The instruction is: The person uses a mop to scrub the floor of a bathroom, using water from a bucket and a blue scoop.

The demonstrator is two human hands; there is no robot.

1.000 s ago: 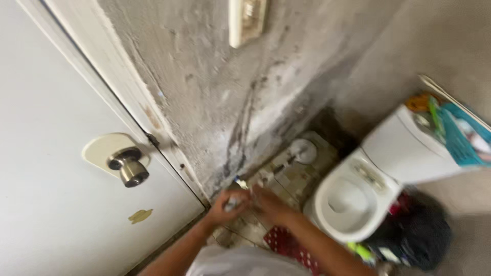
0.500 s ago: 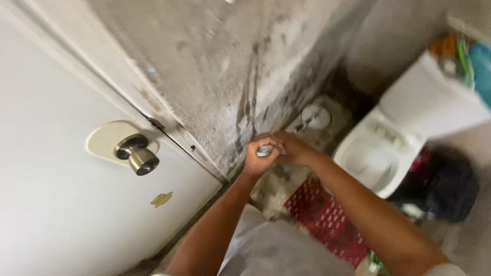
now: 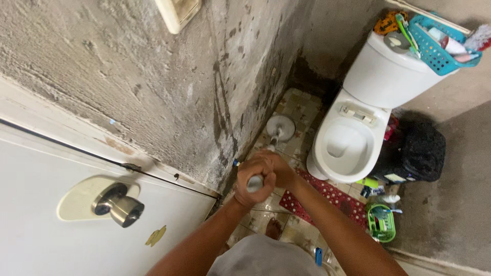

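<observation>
Both my hands meet in the middle of the view around a white tube-shaped handle (image 3: pixel 254 182). My left hand (image 3: pixel 250 193) grips it from below, and my right hand (image 3: pixel 276 167) wraps over the top. A small blue tip (image 3: pixel 236 163) sticks out to the left of my fingers. Just beyond my hands, a white round stand with a short stem (image 3: pixel 280 128) sits on the tiled floor (image 3: pixel 299 110) by the wall. Whether the handle joins that stand is hidden by my hands.
A stained grey wall (image 3: pixel 169 92) rises on the left, next to a white door (image 3: pixel 46 240) with a metal knob (image 3: pixel 120 207). A white toilet (image 3: pixel 353 138) with an open bowl stands to the right, with a blue basket (image 3: pixel 440 46) on its tank. Beside the toilet are a red mat (image 3: pixel 332 197), a green caddy (image 3: pixel 381 222) and a black bag (image 3: pixel 422 151).
The view has swung, so the toilet and basket show more fully. My hands have stayed clasped on the white handle and sit further from the wall than before.
</observation>
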